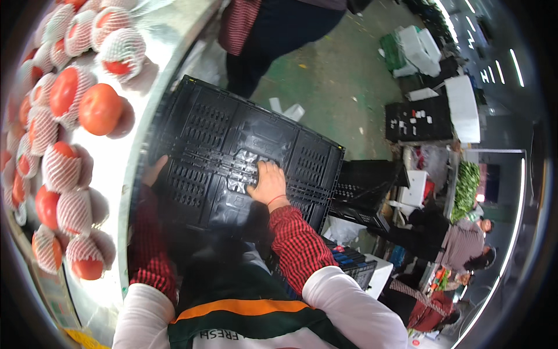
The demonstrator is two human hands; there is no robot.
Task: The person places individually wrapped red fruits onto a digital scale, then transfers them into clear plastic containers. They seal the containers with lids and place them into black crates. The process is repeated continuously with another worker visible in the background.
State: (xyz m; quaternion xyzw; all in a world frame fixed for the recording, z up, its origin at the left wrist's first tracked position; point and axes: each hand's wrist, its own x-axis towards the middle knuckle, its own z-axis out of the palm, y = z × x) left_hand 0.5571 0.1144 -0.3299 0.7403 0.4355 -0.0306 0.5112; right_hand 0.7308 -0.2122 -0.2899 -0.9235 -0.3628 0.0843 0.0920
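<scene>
A black plastic folding crate (266,139) with slotted panels and a hinged seam across its middle is tilted in front of my body. My right hand (269,181) grips it at the central seam, fingers together and thumb to the side. At the crate's left edge is my left hand (154,171), dim and partly hidden, so its grip is unclear. Red-and-black checked sleeve covers are on both forearms. Left of the crate, a pale table (111,174) bears several tomatoes, most in white foam nets; one bare tomato (100,109) sits near the edge.
Close beyond the crate stands a person (279,35) in dark clothing. More black crates (366,179) are at the right, with a blue-and-black crate (355,261) lower down. White foam boxes (420,48) and leafy greens (465,187) lie farther off, near other people (462,244). Scraps litter the green floor (331,96).
</scene>
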